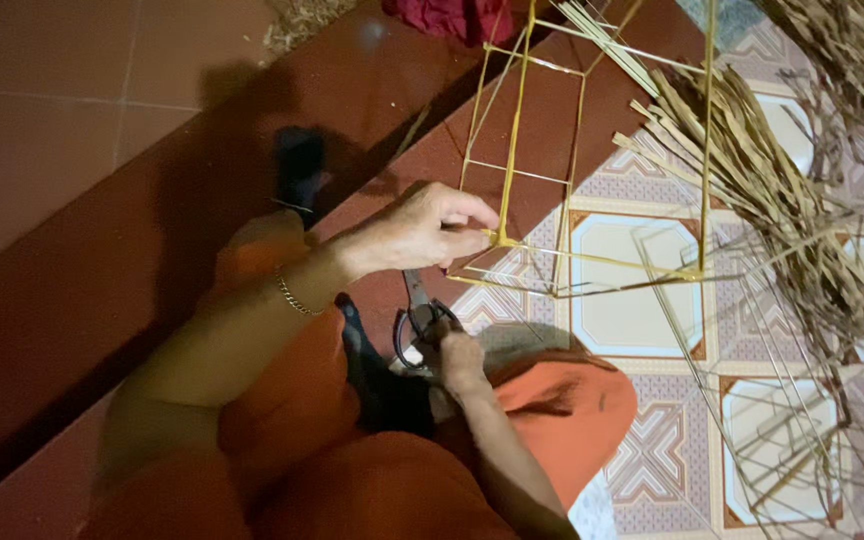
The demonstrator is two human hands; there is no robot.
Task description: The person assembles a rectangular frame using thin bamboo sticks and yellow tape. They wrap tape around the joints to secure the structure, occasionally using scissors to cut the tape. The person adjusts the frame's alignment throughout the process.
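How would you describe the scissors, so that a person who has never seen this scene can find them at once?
Start from the yellow stick frame standing on the patterned floor tiles. The left hand pinches its lower corner; just below, the right hand grips the scissors. They are the only dark metal thing there, with black loop handles, unlike the pale straw strips nearby.

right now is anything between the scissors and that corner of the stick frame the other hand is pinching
Nothing visible does. The left hand pinches a corner joint of the yellow stick frame. The scissors, held by the right hand, point up just below that hand, with only bare floor tile showing in the gap.
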